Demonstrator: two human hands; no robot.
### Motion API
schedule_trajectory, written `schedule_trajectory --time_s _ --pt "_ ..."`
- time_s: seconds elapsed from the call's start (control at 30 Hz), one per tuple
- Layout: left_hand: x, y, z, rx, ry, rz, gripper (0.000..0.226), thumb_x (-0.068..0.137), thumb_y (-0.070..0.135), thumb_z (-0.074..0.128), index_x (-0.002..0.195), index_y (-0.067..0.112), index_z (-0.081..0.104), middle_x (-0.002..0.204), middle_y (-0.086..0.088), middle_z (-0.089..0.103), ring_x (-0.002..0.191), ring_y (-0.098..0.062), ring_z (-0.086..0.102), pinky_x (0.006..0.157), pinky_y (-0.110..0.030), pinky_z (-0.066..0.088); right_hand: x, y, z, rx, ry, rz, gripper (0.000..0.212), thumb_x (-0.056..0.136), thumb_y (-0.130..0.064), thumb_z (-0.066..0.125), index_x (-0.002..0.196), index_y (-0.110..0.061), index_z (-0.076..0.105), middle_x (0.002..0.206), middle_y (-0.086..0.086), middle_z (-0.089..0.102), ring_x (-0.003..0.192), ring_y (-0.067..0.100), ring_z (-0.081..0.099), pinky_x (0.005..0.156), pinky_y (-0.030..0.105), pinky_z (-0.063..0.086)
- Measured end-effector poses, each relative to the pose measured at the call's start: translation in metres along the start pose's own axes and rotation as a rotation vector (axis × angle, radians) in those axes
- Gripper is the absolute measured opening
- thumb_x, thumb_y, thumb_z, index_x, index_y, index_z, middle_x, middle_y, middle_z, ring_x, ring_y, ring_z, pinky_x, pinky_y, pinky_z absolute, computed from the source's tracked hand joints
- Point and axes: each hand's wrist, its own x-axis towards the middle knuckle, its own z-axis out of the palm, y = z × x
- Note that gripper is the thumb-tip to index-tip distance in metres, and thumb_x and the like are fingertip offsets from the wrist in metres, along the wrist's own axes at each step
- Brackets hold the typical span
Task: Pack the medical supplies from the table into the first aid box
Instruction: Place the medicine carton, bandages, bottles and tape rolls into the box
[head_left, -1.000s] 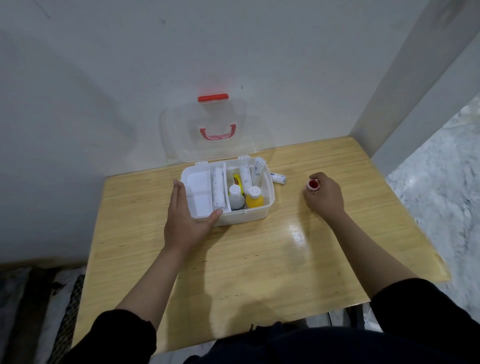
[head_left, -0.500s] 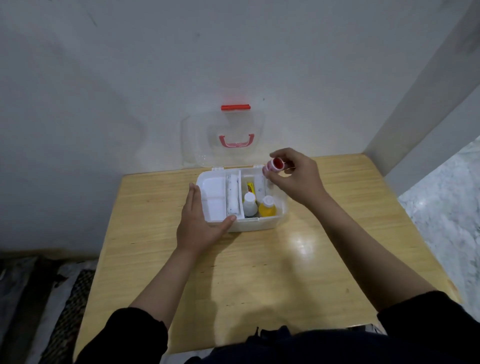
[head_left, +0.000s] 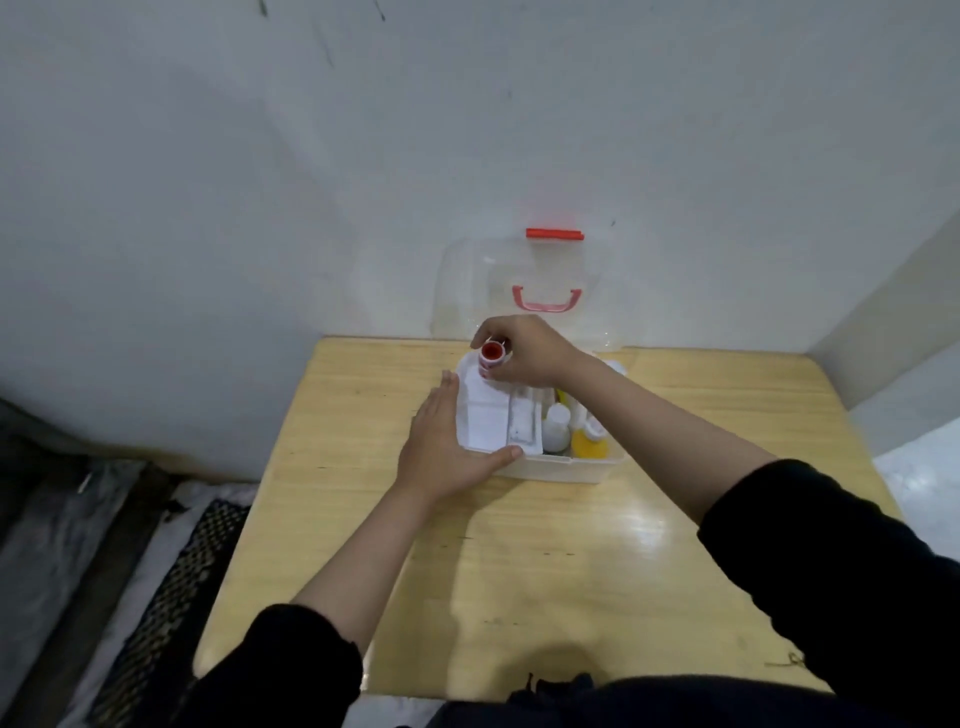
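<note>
Overhead, the right hand (head_left: 524, 349) pinched a red-capped bottle (head_left: 490, 356), label unreadable, above the first aid box (head_left: 550, 470), steadied by the flat, empty left hand (head_left: 441, 452).

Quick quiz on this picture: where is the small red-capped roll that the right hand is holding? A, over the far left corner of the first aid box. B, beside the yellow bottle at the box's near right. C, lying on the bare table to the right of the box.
A: the right hand holds the red-capped roll over the far left corner of the first aid box, above its white left compartment.
</note>
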Motion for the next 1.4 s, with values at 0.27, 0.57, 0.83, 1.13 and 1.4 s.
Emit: schedule_trajectory --time_s 0.27,0.57,0.83,1.13,1.4 --pt "-0.005 -0.004 0.0 -0.128 -0.001 -0.005 0.125 0.055 0.064 0.078 0.151 0.028 0.006 0.158 0.012 0.012 0.144 -0.013 0.017 0.112 -0.035 0.027 0.002 -0.005 0.006 -0.076 -0.037 -0.018 0.029 0.071 -0.013 0.074 0.1 -0.013 0.069 0.095 0.007 0.069 0.089 0.021 0.06 0.073 0.026 0.043" --pt "-0.005 -0.004 0.003 -0.157 -0.012 -0.018 0.123 0.056 0.063 0.078 0.15 0.03 0.006 0.159 0.013 0.011 0.144 -0.012 0.015 0.113 -0.036 0.027 -0.018 -0.01 -0.017 -0.061 -0.041 0.019 0.039 0.067 -0.019 0.082 0.103 -0.012 0.069 0.087 0.002 0.06 0.078 0.013 0.055 0.072 0.028 0.044" --pt "-0.004 -0.006 0.003 -0.158 -0.021 -0.016 0.124 0.058 0.062 0.078 0.151 0.029 0.004 0.159 0.015 0.009 0.145 -0.01 0.013 0.109 -0.029 0.024 -0.011 -0.016 -0.002 -0.197 -0.176 0.126 0.043 0.069 -0.02 0.08 0.109 -0.013 0.069 0.106 0.006 0.067 0.098 0.022 0.06 0.075 0.026 0.044" --pt "-0.005 -0.009 0.005 -0.158 -0.021 -0.011 0.124 0.057 0.064 0.077 0.151 0.03 0.003 0.159 0.016 0.008 0.145 -0.011 0.013 0.112 -0.031 0.024 -0.014 -0.014 -0.002 -0.193 -0.082 0.117 0.027 0.077 -0.014 0.07 0.103 -0.007 0.071 0.096 0.011 0.07 0.081 0.021 0.059 0.07 0.028 0.045" --pt "-0.005 -0.007 0.005 -0.155 -0.02 -0.003 0.123 0.058 0.064 0.075 0.151 0.03 0.002 0.159 0.015 0.008 0.145 -0.011 0.013 0.114 -0.035 0.026 -0.024 -0.018 0.002 -0.217 -0.059 0.083 0.028 0.077 -0.028 0.071 0.103 -0.017 0.072 0.096 0.003 0.071 0.081 0.015 0.057 0.065 0.027 0.042"
